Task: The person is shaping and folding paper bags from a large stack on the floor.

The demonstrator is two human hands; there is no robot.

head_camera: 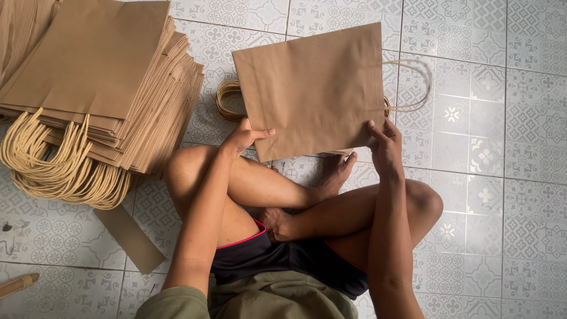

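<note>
I sit cross-legged on a patterned tile floor. A flat brown paper bag [313, 88] is held up in front of me, tilted slightly. My left hand [243, 137] grips its lower left corner, thumb on the front. At the lower right edge my right hand [385, 146] pinches the bag. A twisted paper handle [413, 85] loops out from the bag's right side. Another handle or coil of handles [227, 99] shows at its left edge.
A tall stack of finished brown paper bags [100, 77] with cream rope handles [59, 165] lies on the floor at the left. A loose brown cardboard strip [133, 236] lies beside my left knee. A wooden stick end [18, 285] sits at the lower left.
</note>
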